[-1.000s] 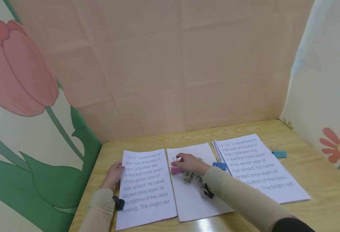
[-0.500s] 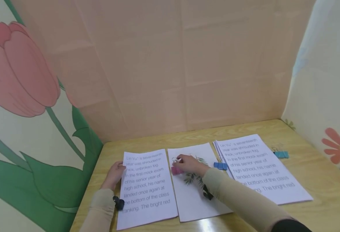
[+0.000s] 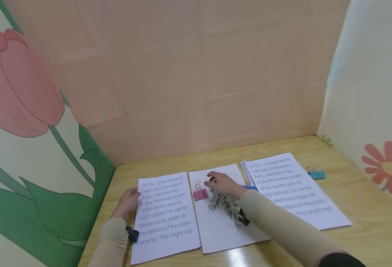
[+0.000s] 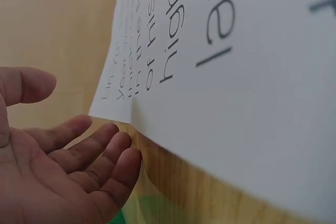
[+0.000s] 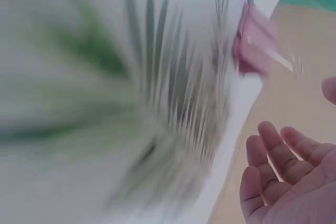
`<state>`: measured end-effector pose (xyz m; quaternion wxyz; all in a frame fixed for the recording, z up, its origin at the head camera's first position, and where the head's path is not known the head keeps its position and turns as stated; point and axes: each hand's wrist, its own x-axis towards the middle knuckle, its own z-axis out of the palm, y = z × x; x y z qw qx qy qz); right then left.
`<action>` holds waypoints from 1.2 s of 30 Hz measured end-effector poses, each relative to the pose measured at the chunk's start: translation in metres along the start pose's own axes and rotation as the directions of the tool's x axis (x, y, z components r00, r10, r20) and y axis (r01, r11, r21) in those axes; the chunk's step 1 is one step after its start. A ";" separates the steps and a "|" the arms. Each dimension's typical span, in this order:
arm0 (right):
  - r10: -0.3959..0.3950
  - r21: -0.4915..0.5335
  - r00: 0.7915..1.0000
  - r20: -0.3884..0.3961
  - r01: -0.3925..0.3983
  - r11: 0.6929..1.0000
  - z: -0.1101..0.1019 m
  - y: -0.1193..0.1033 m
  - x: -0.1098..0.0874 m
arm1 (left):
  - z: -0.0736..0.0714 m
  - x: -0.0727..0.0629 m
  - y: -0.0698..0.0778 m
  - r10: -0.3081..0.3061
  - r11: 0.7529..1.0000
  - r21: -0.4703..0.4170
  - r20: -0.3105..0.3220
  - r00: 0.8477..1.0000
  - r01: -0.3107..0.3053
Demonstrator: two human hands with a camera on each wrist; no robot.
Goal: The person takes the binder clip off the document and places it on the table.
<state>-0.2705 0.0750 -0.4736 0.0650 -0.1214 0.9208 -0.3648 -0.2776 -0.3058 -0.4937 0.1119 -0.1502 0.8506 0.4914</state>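
My left hand (image 3: 126, 203) is at the left edge of a stack of printed sheets (image 3: 164, 213). In the left wrist view its fingers (image 4: 118, 169) lie loosely bent beside the paper's edge, with the thumb apart. My right hand (image 3: 224, 184) hovers over a white sheet (image 3: 216, 237) printed with green leaves, its fingers relaxed and holding nothing. Just left of it, a pink binder clip (image 3: 201, 194) lies near that sheet's left edge, wire handles pointing away from me. A blue binder clip (image 3: 250, 188), partly hidden by the right arm, is at the sheet's right side.
Another stack of printed sheets (image 3: 283, 185) lies on the right, its edges slightly fanned at the left. Beyond it is a teal binder clip (image 3: 317, 175) on the wooden table (image 3: 359, 207). Flower-printed walls flank the table, and a peach cloth (image 3: 202, 92) hangs behind.
My right hand has let go of the pink binder clip and moved slightly right and up from it, leaving it on the sheet. The left hand keeps its place; the head view has shifted slightly.
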 end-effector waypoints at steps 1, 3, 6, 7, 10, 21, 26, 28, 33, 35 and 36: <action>0.004 0.002 1.000 -0.003 -0.004 1.000 -0.003 0.004 0.000 | -0.001 0.001 -0.001 -0.002 1.000 -0.001 -0.001 1.000 0.002; 0.016 -0.005 1.000 -0.012 -0.016 1.000 -0.010 0.013 0.000 | -0.002 0.002 -0.003 0.006 1.000 -0.003 0.000 1.000 -0.006; 0.026 -0.039 0.999 -0.035 -0.028 0.999 -0.022 0.029 -0.001 | -0.003 0.004 -0.004 0.022 1.000 -0.017 0.003 1.000 -0.022; 0.029 -0.053 0.998 -0.047 -0.031 0.998 -0.026 0.034 -0.001 | -0.004 0.004 -0.004 0.031 0.999 -0.019 0.004 1.000 -0.031; 0.010 -0.104 0.992 -0.124 -0.023 0.994 -0.037 0.048 -0.004 | -0.007 0.005 -0.002 0.038 0.999 -0.024 0.003 0.999 -0.038; -0.194 -0.043 0.940 -0.281 0.190 0.981 -0.066 0.041 -0.011 | -0.017 0.005 0.001 -0.018 0.999 -0.034 -0.046 0.999 0.016; -0.139 -0.073 0.933 -0.332 0.121 0.990 -0.096 0.061 -0.023 | -0.017 0.004 0.001 -0.011 1.000 -0.026 -0.048 0.999 0.010; -0.080 -0.070 0.938 -0.338 0.060 0.996 -0.108 0.071 -0.029 | -0.019 0.004 0.000 0.001 1.000 -0.018 -0.042 0.999 -0.002; 0.043 -0.069 0.943 -0.330 -0.070 0.995 -0.132 0.093 -0.044 | -0.026 0.004 -0.005 0.036 0.999 -0.019 -0.032 0.999 -0.036; 0.064 -0.083 0.941 -0.333 -0.097 0.992 -0.139 0.102 -0.048 | -0.027 0.004 -0.005 0.043 0.999 -0.016 -0.033 0.999 -0.043; 0.062 -0.096 0.939 -0.339 -0.100 0.990 -0.142 0.106 -0.049 | -0.027 0.004 -0.005 0.043 0.999 -0.011 -0.036 0.998 -0.044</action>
